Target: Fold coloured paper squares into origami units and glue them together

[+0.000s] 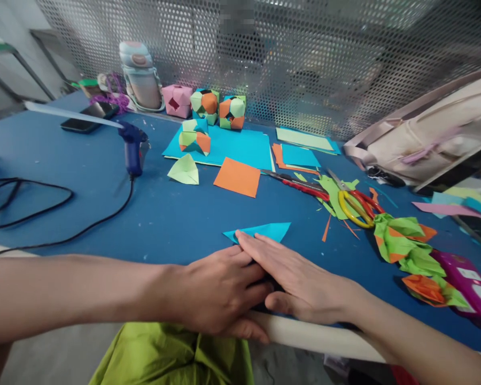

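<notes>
right hand [304, 278]: lying flat, fingers extended, pressing cyan folded origami paper [271, 231] | left hand [224, 286]: resting just beside it, fingertips partly hiding, grip cannot be told | cyan paper: lying on blue table [176, 224] near its front edge, pointing outward beyond the fingers, sitting nearer than orange square sheet [238, 177]
</notes>
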### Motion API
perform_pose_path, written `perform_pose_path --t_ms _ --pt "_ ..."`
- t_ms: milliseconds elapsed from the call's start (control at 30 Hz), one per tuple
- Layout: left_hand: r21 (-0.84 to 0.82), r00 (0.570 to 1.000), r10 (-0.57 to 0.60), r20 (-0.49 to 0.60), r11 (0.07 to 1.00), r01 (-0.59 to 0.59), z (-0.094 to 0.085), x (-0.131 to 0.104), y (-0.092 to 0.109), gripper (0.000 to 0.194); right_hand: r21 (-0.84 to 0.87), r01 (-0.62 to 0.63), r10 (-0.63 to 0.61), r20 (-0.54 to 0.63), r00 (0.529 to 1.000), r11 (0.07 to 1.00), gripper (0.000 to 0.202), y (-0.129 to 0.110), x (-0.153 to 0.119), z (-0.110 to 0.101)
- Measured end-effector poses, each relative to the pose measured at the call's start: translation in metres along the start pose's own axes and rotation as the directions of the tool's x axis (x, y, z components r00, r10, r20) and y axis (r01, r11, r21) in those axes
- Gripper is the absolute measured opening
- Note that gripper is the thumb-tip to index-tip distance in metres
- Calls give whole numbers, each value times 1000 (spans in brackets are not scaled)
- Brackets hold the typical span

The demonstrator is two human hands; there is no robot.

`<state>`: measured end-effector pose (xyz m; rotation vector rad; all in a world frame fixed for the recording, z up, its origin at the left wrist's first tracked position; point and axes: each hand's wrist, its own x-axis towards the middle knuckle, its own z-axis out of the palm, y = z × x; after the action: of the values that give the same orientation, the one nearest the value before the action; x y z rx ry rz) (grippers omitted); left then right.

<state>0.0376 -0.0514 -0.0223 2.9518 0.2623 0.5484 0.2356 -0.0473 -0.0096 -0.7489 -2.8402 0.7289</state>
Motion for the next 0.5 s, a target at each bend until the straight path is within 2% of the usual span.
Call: perform_pose_path --t_ms 200,367,500 --pt "15 998 -31 61 999 30 -2 0 0 57 -22 -49 51 99 994 999 93 16 2 -1" --pt "40 998 -44 47 998 43 -4 -3 1 61 -133 -124 134 67 989 983 92 26 3 -8" --pt "53 998 -40 49 998 38 -3 -4 2 62 -212 -121 131 33 991 970 89 44 -1 -11"
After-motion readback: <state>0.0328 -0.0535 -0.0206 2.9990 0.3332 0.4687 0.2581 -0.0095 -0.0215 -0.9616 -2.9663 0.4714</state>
